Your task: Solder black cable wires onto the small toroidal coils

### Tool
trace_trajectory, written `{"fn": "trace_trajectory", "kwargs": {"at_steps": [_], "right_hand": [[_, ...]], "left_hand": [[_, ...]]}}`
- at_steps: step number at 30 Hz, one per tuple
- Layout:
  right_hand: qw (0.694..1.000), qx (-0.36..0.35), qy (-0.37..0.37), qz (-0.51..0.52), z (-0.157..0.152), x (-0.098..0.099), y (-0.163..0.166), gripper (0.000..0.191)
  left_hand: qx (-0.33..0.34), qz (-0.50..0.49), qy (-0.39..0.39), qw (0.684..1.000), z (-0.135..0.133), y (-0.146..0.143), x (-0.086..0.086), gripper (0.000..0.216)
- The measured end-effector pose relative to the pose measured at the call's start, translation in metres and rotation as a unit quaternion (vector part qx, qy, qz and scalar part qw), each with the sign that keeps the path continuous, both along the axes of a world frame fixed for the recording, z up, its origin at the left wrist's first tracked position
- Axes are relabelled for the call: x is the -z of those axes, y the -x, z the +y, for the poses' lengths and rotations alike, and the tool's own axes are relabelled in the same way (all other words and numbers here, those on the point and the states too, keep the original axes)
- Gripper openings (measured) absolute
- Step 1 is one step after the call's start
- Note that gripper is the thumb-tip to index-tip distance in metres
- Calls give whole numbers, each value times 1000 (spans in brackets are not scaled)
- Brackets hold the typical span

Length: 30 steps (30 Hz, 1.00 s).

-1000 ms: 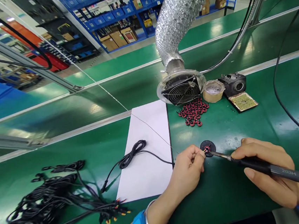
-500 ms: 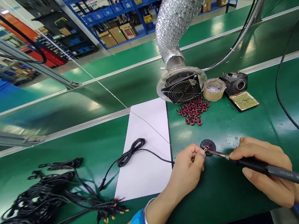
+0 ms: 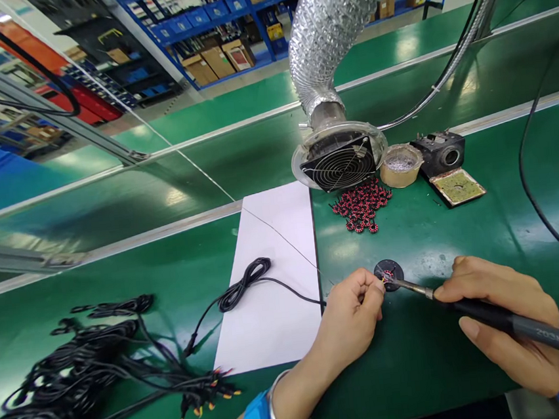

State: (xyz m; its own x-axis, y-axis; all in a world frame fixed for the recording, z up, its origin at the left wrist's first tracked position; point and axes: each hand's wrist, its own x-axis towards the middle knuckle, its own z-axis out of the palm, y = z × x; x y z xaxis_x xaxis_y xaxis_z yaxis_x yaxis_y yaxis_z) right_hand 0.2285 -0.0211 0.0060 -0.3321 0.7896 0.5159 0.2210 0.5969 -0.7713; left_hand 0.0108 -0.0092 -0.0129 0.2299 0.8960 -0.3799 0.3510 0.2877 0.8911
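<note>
My left hand (image 3: 351, 314) pinches the end of a black cable (image 3: 287, 288), whose coil lies on a white sheet (image 3: 272, 236). Its thin yellow wire tip shows at my fingertips, beside a small red-and-black ring part (image 3: 389, 274). That part rests on a round black disc (image 3: 394, 284). In my right hand (image 3: 510, 319) is a soldering iron (image 3: 487, 313), held like a pen, its tip at the ring part. Whether tip and wire touch is too small to tell. A thin strand, apparently solder wire (image 3: 282, 235), runs down across the sheet toward my left hand.
A fume extractor (image 3: 339, 164) on a silver duct hangs above a pile of red-and-black ring parts (image 3: 361, 207). Right of it are a tape roll (image 3: 400, 165), an iron stand (image 3: 442, 152) and a sponge tray (image 3: 458, 187). Bundled black cables (image 3: 78, 380) lie at left.
My right hand and the soldering iron have shifted slightly right. My left hand stays nearly still at the disc, pinching the cable end.
</note>
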Motion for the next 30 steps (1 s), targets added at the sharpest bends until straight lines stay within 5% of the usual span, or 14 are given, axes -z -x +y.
{"fn": "trace_trajectory", "kwargs": {"at_steps": [13,19,30], "right_hand": [[997,70,-32,25,12,6,6,44],[986,-37,-76,-142,41,12,22,17],[981,-96,-106,-130,51,22,31,23]], "left_hand": [[4,-16,1,1000,3,1,1,20],[11,-59,-4,998,7,5,1,26],[58,-38,-1,998,7,8,-4,30]]}}
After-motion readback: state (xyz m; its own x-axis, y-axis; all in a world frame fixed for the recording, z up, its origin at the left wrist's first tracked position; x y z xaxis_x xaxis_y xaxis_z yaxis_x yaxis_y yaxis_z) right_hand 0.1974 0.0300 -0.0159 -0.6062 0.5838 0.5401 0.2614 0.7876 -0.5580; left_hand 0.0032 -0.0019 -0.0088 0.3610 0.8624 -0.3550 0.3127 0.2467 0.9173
